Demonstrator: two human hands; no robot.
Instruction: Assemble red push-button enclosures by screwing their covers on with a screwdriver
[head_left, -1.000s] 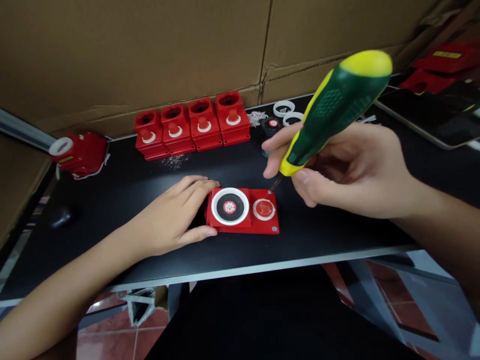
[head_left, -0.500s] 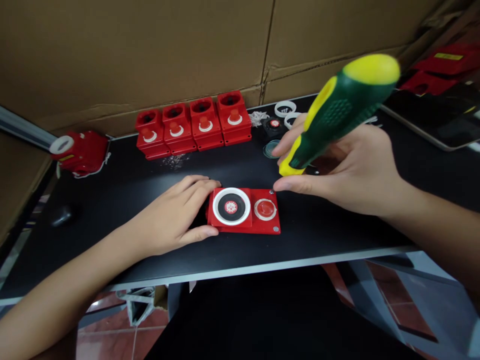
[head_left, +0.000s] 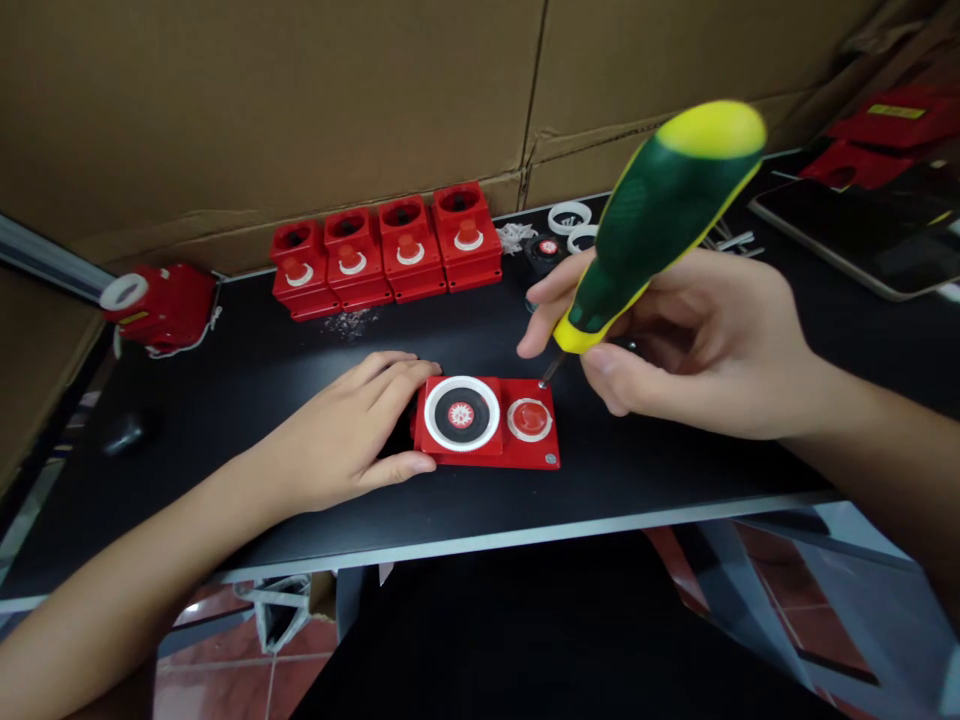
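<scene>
Since half a second ago the screwdriver (head_left: 660, 215) has turned; my right grip (head_left: 697, 350) pinches it, tip at the box's (head_left: 503, 430) far-right screw (head_left: 543, 384), while my left grip (head_left: 352, 425) clasps the left end. Table (head_left: 465, 505) shows between box and near edge, more of it left of my left grip. Beyond that grip stand four housings (head_left: 401, 278); rings (head_left: 552, 221) sit beyond my right. I read the box's long axis left to right, button (head_left: 529, 419) end toward my right grip.

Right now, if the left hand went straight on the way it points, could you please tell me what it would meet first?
Most likely the red box: the left hand has its thumb and fingers around the box's left end, though exact contact is hard to judge.
</scene>
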